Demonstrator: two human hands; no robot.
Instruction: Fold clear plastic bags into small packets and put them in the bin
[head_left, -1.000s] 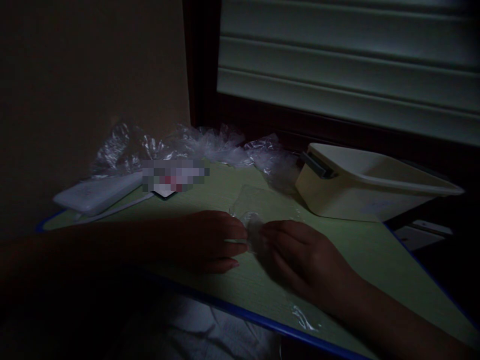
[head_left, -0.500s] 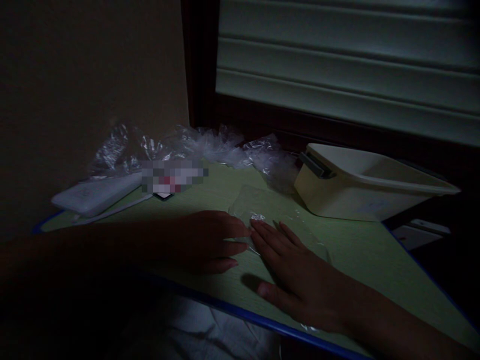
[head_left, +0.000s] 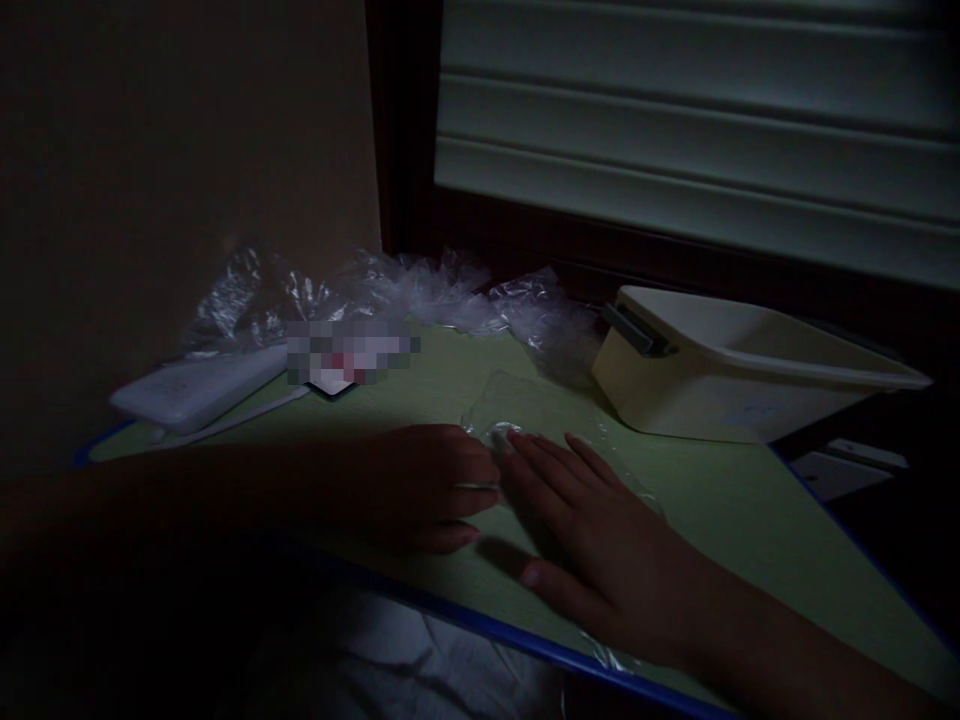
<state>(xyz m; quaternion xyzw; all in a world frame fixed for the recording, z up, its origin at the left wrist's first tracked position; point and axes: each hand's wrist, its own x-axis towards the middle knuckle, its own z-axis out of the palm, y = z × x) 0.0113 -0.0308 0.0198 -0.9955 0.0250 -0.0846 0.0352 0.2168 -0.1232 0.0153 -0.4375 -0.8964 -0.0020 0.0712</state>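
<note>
A clear plastic bag (head_left: 529,395) lies flat on the green tabletop (head_left: 720,560), its middle partly covered by my hands. My right hand (head_left: 592,530) rests palm down over the bag, fingers stretched out and thumb held apart. From the left, my left hand (head_left: 427,485) reaches to the bag's left edge, its fingers slightly bent and apart from the thumb. The fingertips of both hands nearly meet. A small shiny crease of plastic (head_left: 504,430) shows just beyond them.
Crumpled clear plastic bags (head_left: 442,290) line the table's back edge. An empty cream bin (head_left: 690,390) with a grey handle stands at the right. A white device (head_left: 199,385) and a phone-like item (head_left: 330,388), partly blurred out, lie left. Blue edging (head_left: 480,628) rims the table.
My right fingers have slid slightly over the bag, and the shiny crease has shifted. The left fingers are bent a little more. The view has shifted slightly.
</note>
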